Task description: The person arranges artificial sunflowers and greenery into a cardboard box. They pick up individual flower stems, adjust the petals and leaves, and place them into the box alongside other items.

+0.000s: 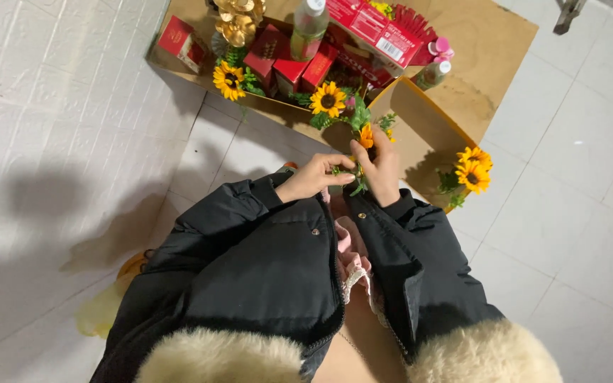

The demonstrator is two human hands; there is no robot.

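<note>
Fingers of left hand (315,176) and right hand (379,168) pinched together on artificial flower sprig (364,142), held above lap, near cardboard box (434,135) edge. Mid-arranging stem, seemingly; next calls for steady grip while adjusting leaves.

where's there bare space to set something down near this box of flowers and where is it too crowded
Free: the white tiled floor right of the cardboard box, and the tiles left of it. Crowded: the box's back, packed with red cartons, a bottle and sunflowers.
</note>
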